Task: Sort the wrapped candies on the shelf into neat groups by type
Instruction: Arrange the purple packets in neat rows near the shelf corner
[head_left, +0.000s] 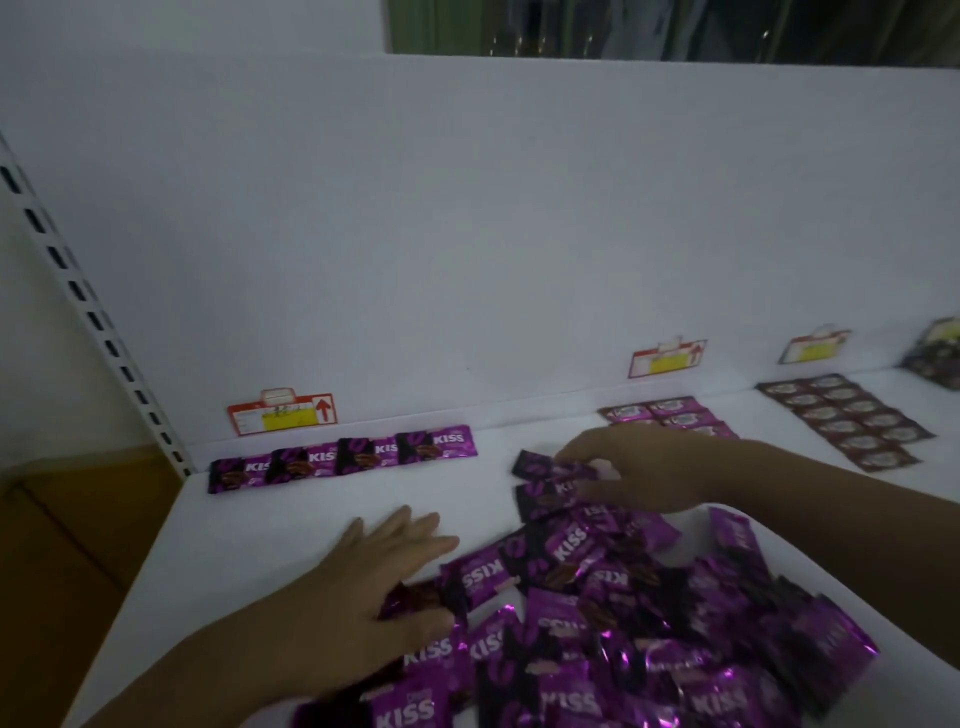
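Note:
A loose pile of purple KISS candies (623, 613) covers the near right of the white shelf (291, 509). Several purple KISS candies (343, 457) lie in a neat row along the back wall at the left. My right hand (639, 467) reaches over the far end of the pile and pinches a purple candy (540, 465) at its fingertips. My left hand (384, 577) lies flat with straight fingers on the pile's left edge, touching wrappers there.
Dark red candies (847, 421) lie in rows at the back right, a smaller reddish group (670, 413) beside them. Red-and-yellow price tags (283, 413) stick to the back wall. A slotted upright (83, 301) bounds the shelf's left end. Another pack (935, 358) sits far right.

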